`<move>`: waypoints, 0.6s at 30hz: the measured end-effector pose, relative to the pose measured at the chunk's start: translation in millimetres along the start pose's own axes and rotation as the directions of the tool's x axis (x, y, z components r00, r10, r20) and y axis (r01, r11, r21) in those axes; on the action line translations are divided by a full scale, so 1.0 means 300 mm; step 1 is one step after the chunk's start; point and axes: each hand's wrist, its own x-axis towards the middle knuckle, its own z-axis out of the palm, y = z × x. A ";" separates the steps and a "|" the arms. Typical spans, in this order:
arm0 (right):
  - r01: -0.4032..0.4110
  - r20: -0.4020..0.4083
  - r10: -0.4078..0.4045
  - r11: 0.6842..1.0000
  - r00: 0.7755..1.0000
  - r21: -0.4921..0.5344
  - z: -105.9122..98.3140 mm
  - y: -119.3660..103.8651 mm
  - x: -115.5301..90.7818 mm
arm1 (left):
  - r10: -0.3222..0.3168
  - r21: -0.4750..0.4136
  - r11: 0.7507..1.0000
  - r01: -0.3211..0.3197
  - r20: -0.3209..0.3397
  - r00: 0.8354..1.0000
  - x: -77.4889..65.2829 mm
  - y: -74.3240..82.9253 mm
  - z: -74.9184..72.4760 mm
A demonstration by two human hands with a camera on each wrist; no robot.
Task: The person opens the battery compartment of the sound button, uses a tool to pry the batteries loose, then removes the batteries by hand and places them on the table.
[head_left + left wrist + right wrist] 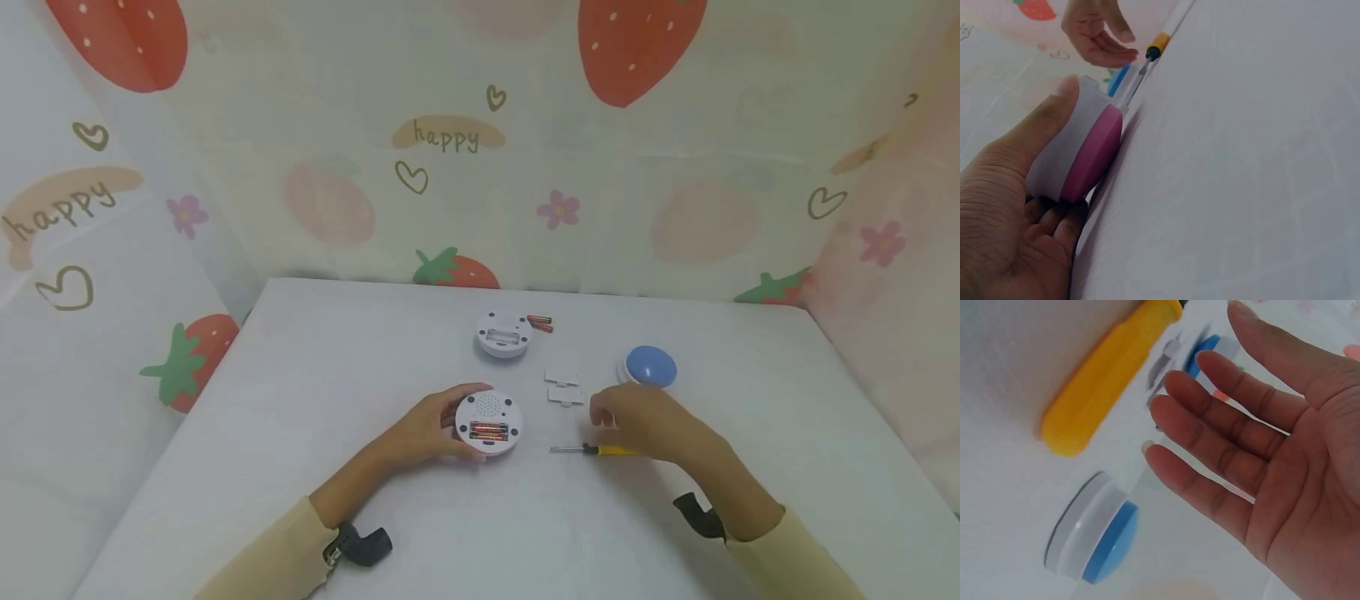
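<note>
My left hand [427, 429] grips a round white push-button device [491, 407] from its left side, thumb and fingers around the rim. Its underside faces up, showing speaker holes, dark feet and two batteries [489, 432] in an uncovered compartment. In the left wrist view its pink dome [1092, 153] faces the table. My right hand [652, 421] hovers with nothing in it, fingers loosely bent in the right wrist view. Below it lies a screwdriver [617, 451] with a yellow handle and metal shaft pointing left. Two small white battery covers [565, 395] lie left of that hand.
Farther back, another white device [504, 347] lies underside up, its battery compartment bare. Loose batteries [540, 323] lie beside it. Behind my right hand stands a white device with a blue dome [651, 365]. A patterned curtain [525, 167] rises behind the white table [337, 333].
</note>
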 end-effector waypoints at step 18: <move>0.022 0.028 -0.021 1.000 0.999 -0.019 0.055 0.035 -0.027 | -0.016 -0.016 1.000 0.016 -0.008 1.000 -0.003 -0.004 0.001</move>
